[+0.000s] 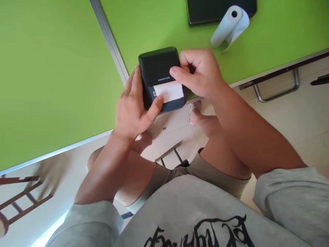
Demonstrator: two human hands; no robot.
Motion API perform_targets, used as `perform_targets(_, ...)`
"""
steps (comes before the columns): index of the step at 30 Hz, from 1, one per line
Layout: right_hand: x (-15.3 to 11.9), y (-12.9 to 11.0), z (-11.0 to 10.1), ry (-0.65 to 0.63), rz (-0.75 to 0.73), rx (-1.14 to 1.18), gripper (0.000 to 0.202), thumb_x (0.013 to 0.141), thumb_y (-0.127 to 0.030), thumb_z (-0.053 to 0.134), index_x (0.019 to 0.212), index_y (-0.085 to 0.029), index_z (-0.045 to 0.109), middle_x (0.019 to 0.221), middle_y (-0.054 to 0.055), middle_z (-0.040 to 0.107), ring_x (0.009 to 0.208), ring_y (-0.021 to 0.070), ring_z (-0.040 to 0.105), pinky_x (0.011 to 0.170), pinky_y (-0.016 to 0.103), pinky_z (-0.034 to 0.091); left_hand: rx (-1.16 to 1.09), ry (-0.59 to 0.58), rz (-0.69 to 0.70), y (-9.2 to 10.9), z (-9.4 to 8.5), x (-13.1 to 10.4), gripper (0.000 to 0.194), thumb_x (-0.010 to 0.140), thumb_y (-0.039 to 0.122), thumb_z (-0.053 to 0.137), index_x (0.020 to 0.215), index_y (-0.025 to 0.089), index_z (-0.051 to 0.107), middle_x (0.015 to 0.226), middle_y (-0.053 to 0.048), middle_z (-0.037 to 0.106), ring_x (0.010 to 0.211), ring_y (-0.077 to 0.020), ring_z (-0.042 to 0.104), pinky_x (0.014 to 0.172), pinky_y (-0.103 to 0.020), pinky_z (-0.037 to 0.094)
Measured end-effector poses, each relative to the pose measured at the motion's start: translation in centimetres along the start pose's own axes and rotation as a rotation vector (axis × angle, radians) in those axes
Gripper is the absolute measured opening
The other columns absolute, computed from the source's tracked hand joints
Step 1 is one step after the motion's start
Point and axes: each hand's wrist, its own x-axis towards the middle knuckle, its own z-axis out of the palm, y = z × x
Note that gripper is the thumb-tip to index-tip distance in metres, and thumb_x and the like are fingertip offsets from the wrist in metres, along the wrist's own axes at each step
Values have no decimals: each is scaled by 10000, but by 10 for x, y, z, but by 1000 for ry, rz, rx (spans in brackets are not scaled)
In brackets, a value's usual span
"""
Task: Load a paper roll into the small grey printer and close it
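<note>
A small black label printer (160,63) with NIIMBOT lettering is held at the edge of the green table. White paper (169,91) sticks out of its front slot. My left hand (135,104) grips the printer's left side, its thumb lying over the front near the paper's lower left corner. At the right side, my right hand (199,72) has its fingers curled in and its thumb resting on the printer's top near the lettering. What the curled fingers touch beyond the printer's side is hidden.
A partly unrolled white paper roll (226,27) lies at the back right, against a flat black object (205,12). A metal strip (109,37) divides the green table (56,68). Below its edge are a metal bar (280,91) and a wooden stool frame (23,195).
</note>
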Motion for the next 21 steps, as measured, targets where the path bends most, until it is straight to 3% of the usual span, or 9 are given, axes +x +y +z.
perform_targets(2, 0, 0, 0, 4, 14, 7, 410, 848, -324, 664, 591, -256, 352, 554, -65, 335, 557, 112, 269, 592, 317, 260, 28, -19, 2, -3, 1, -7, 1037, 841, 929, 448, 1630, 264, 342, 1613, -135, 505, 1458, -348, 538, 1189, -492, 478)
perform_targets(6, 0, 2, 2, -12, 34, -10, 426, 855, -308, 655, 593, -247, 324, 544, -68, 305, 551, 103, 270, 591, 310, 259, 121, -9, 61, -12, 6, -12, 1210, 743, 974, 539, 1633, 179, 337, 1626, -225, 472, 1482, -444, 493, 1204, -576, 425)
perform_targets(12, -1, 2, 2, -14, 55, -12, 435, 867, -370, 642, 597, -238, 328, 551, -62, 326, 561, 99, 302, 584, 308, 254, 165, 47, 117, -14, 7, -18, 1080, 830, 912, 527, 1635, 209, 362, 1604, -190, 524, 1433, -408, 558, 1186, -541, 442)
perform_targets(17, -4, -3, 1, -27, 67, 19, 411, 865, -377, 626, 614, -238, 331, 550, -63, 315, 550, 96, 284, 565, 305, 224, 172, 70, 148, -13, 5, -20, 1051, 853, 891, 517, 1611, 168, 415, 1563, -208, 566, 1365, -412, 612, 1151, -544, 484)
perform_targets(21, -5, -4, -2, -81, 80, 51, 403, 845, -355, 643, 627, -239, 325, 546, -71, 298, 541, 93, 270, 548, 295, 209, 127, 66, 129, -14, 2, -18, 1035, 824, 877, 583, 1611, 223, 426, 1541, -197, 589, 1353, -406, 627, 1142, -558, 511)
